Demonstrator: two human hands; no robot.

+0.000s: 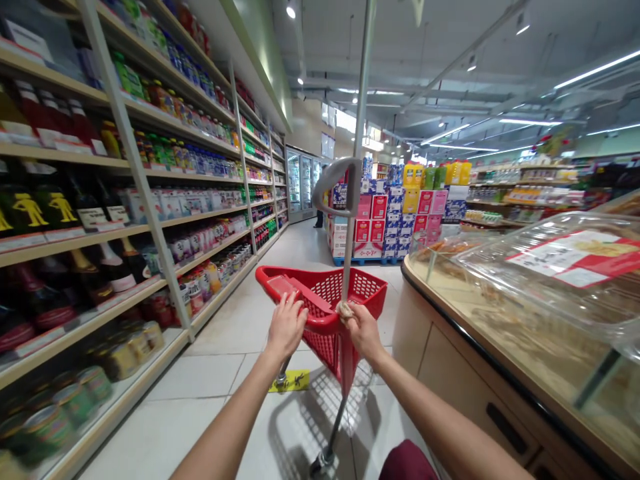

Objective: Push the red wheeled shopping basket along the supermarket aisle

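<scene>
A red plastic shopping cart (370, 300) with a perforated basket stands in front of me on metal legs with casters. My left hand (287, 327) is closed over the left part of its near rim, fingers curled onto the red plastic. Pinched in my right hand (364, 328) is a crumpled pale cloth (345, 309), pressed where the near rim meets a tall metal pole (356, 133). A grey looped handle (340, 187) sits on the pole above the basket. What lies deeper in the basket is hard to make out.
Shelves of bottles and cans (165, 167) run along the left. A wooden display counter (450, 373) with clear plastic food boxes (550, 267) borders the right. Stacked cartons (385, 220) stand ahead, with a person (319, 217) near the glass-door coolers (300, 177). Tiled floor (220, 373) lies underneath.
</scene>
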